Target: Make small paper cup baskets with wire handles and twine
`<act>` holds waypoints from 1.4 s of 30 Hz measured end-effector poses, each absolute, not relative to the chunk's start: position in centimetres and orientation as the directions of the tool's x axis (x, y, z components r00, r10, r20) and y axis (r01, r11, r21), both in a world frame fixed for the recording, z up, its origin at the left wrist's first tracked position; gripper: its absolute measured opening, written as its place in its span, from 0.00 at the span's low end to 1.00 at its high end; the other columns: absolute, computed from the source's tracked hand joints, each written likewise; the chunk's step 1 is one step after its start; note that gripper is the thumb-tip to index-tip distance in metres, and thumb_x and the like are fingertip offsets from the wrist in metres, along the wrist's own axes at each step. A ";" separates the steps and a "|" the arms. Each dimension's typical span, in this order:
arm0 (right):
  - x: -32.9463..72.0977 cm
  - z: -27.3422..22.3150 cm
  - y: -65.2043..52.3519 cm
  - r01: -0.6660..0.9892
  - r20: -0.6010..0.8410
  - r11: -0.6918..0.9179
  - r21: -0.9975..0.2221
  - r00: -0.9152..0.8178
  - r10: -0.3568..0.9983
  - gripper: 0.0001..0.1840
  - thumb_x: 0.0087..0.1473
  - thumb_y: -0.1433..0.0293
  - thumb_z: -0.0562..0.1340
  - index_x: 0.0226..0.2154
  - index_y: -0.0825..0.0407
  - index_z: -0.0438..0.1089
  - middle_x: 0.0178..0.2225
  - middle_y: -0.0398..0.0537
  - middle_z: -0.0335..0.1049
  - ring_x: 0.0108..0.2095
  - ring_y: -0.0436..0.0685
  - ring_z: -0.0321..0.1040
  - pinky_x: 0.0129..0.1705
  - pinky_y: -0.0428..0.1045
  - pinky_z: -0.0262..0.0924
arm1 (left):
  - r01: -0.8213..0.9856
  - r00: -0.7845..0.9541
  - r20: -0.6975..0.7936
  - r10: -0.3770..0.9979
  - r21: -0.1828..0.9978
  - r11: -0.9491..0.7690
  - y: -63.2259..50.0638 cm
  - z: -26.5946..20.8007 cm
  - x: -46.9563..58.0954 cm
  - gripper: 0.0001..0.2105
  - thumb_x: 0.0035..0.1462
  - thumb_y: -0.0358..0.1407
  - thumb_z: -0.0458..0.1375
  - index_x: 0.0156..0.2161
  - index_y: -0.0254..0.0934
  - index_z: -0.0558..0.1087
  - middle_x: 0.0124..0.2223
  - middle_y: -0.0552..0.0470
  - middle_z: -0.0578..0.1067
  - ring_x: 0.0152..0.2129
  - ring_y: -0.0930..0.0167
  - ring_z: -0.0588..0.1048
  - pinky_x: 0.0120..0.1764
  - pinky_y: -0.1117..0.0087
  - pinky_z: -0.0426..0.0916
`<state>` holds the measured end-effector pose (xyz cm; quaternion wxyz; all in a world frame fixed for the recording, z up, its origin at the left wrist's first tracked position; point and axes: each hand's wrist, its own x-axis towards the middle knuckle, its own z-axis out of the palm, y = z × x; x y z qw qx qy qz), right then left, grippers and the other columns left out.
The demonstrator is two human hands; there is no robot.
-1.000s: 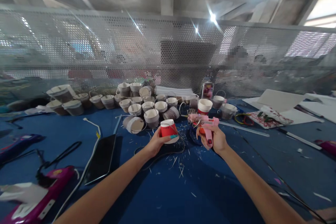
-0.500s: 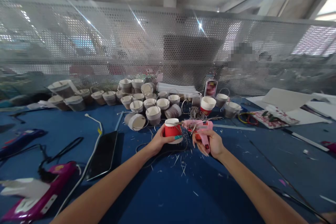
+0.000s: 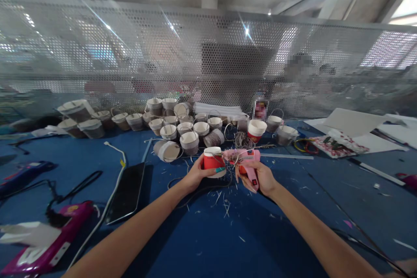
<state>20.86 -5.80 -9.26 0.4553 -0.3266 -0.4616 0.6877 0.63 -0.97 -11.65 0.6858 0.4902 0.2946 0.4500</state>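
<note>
My left hand (image 3: 194, 174) is wrapped round a red paper cup (image 3: 211, 163), held nearly upright with its white rim up. A teal patch shows at the thumb's tip. My right hand (image 3: 262, 177) grips a pink glue gun (image 3: 249, 156) by its handle, and a glue stick (image 3: 288, 156) sticks out of its back. The gun's nozzle reaches the cup's right side near the rim; whether it touches cannot be made out. Just behind the gun lies a tangle of grey-brown twine (image 3: 243, 140). A stack of red-and-white cups (image 3: 257, 129) stands beyond it.
Several twine-wrapped cups with handles (image 3: 189, 141) crowd the back of the blue table (image 3: 208, 243). On the left lie a black phone (image 3: 126, 193), a white cable (image 3: 117, 178) and a magenta power strip (image 3: 61, 239). A perforated metal screen (image 3: 130, 52) rises behind. Papers (image 3: 355, 121) lie at right.
The glue gun has shifted slightly left, its nozzle closer against the cup. My left hand keeps the cup in nearly the same place, and the view has moved a little.
</note>
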 end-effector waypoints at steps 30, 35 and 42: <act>20.6 -9.1 -5.9 -0.273 -0.001 -0.074 -0.959 -0.256 0.967 0.19 0.46 0.61 0.52 0.20 0.58 0.68 0.05 0.40 0.54 0.05 0.45 0.46 0.07 0.42 0.42 | -0.318 0.440 0.054 0.896 0.943 0.099 -0.8 -11.9 0.7 0.30 0.35 0.28 0.66 0.48 0.36 0.65 0.43 0.47 0.73 0.39 0.65 0.72 0.44 0.63 0.65; 20.5 -9.0 -5.9 -0.274 0.002 -0.066 -0.959 -0.240 0.971 0.19 0.46 0.61 0.52 0.19 0.59 0.68 0.05 0.40 0.54 0.05 0.45 0.45 0.07 0.42 0.41 | -0.324 0.433 0.051 0.900 0.941 0.102 -0.8 -12.0 0.7 0.29 0.34 0.28 0.66 0.47 0.36 0.66 0.44 0.47 0.73 0.39 0.64 0.72 0.44 0.63 0.65; 20.4 -9.1 -6.0 -0.286 -0.020 -0.084 -0.955 -0.219 0.975 0.18 0.46 0.62 0.53 0.18 0.58 0.67 0.05 0.40 0.55 0.05 0.45 0.46 0.07 0.42 0.41 | -0.314 0.424 0.057 0.904 0.946 0.087 -0.9 -11.8 0.6 0.31 0.34 0.28 0.66 0.48 0.36 0.65 0.44 0.46 0.73 0.41 0.63 0.71 0.45 0.62 0.64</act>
